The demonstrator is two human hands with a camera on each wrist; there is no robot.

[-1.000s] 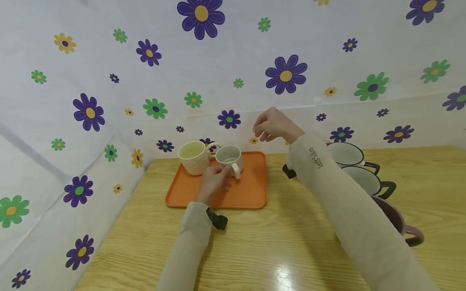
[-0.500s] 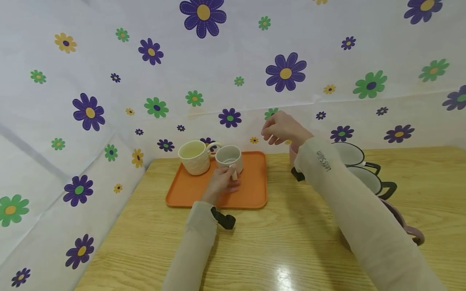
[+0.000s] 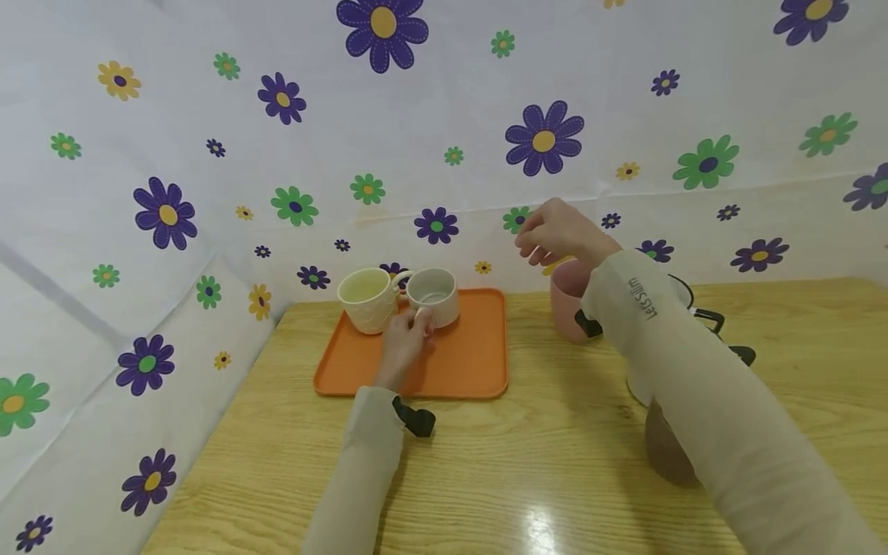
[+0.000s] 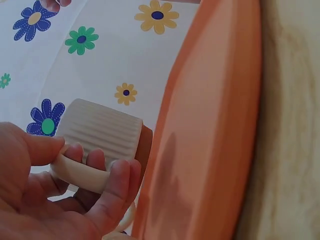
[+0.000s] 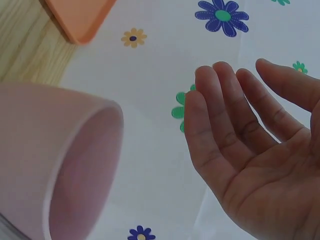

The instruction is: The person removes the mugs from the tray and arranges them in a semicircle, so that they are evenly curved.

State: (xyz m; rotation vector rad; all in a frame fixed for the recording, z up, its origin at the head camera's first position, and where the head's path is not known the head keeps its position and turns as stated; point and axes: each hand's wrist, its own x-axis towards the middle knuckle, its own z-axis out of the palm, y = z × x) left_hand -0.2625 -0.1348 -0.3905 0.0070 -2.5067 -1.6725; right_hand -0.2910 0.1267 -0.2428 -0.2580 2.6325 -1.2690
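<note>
My left hand [image 3: 405, 343] holds a small white mug [image 3: 447, 308] by its handle, at the back of an orange tray [image 3: 479, 354]. In the left wrist view, thumb and fingers pinch that handle, and ribs run along the mug's wall [image 4: 102, 127]. A cream mug [image 3: 368, 312] with a raised pattern stands upright on the tray, just left of the white one. My right hand [image 3: 558, 231] is in the air above a pink cup [image 3: 567, 308], holding nothing. Its fingers are loosely extended in the right wrist view, apart from the cup.
Right of the tray, my right sleeve partly hides a mauve mug [image 3: 666, 451] and white vessels with black handles [image 3: 709, 317]. Flower-printed sheeting [image 3: 472, 116] rises behind the wooden table [image 3: 486, 470] and along its left side.
My left hand has taken the white mug's handle and shifted the mug slightly left, its handle now turned more leftward. My right hand has moved right, exposing the pink cup.
</note>
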